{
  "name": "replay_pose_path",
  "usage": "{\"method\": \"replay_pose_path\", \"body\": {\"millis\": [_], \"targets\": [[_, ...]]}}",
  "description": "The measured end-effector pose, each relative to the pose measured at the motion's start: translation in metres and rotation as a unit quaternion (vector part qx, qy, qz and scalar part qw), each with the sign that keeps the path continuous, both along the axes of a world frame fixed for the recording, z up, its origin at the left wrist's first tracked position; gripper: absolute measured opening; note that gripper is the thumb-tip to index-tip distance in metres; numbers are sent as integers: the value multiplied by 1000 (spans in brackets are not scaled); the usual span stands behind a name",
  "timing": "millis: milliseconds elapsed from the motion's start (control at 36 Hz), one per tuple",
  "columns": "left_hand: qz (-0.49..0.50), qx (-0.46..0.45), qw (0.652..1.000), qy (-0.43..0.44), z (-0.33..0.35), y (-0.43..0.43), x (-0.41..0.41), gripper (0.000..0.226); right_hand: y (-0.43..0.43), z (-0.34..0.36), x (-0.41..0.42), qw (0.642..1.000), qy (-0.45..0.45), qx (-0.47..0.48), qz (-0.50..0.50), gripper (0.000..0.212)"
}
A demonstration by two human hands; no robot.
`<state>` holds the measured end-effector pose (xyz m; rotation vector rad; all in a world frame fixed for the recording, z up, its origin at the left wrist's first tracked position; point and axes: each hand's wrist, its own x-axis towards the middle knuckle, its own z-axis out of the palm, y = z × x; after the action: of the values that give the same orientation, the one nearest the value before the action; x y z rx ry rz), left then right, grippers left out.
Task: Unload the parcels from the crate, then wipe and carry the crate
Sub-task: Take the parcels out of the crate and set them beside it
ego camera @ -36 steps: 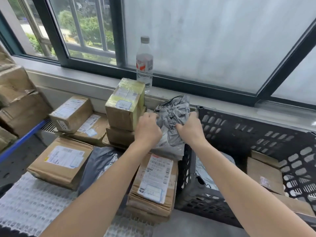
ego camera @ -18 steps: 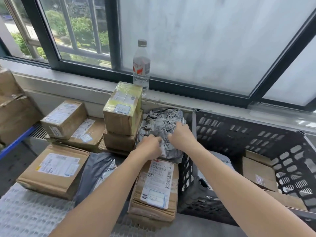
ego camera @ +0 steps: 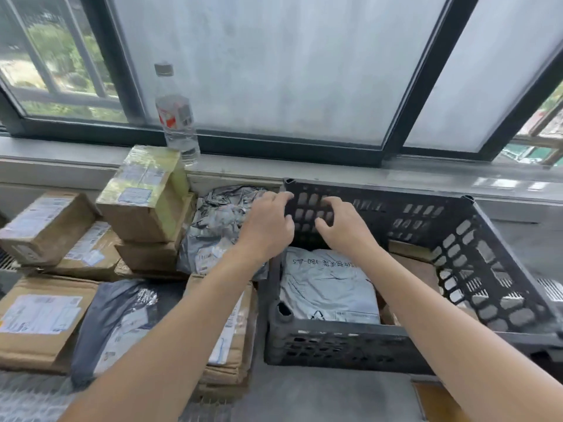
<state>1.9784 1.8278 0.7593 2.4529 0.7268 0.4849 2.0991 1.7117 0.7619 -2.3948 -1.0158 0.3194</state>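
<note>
A black perforated crate (ego camera: 493, 269) stands under the window at centre right. Inside it lie a light grey mailer bag (ego camera: 327, 287) and brown cardboard parcels (ego camera: 417, 269) along its right side. A crumpled grey poly bag (ego camera: 219, 226) rests just left of the crate, against stacked boxes. My left hand (ego camera: 268, 226) hovers over the crate's left rim with fingers spread and holds nothing. Above the crate's inside, my right hand (ego camera: 344, 226) is also spread and holds nothing.
Left of the crate are stacked cardboard boxes (ego camera: 143, 196), flat cartons (ego camera: 39, 318) and a dark grey mailer (ego camera: 122, 318). A water bottle (ego camera: 176, 123) stands on the window sill. A white mesh mat (ego camera: 27, 400) lies at the lower left.
Both hands have let go of the crumpled grey bag, which now lies left of the crate. The hands moved right, over the crate, and opened. The view has shifted right.
</note>
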Motion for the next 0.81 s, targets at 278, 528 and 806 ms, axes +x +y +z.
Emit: {"method": "replay_pose_path", "body": {"millis": [278, 528, 806], "targets": [[-47, -34, 989, 135, -34, -64, 62, 43, -74, -50, 64, 974, 52, -218, 25, 50], [-79, -37, 952, 294, -61, -78, 71, 41, -81, -84, 83, 894, 157, -403, 119, 48], [-120, 4, 935, 333, -70, -82, 66, 41, -81, -105, 89, 920, 175, -345, 68, 27]]}}
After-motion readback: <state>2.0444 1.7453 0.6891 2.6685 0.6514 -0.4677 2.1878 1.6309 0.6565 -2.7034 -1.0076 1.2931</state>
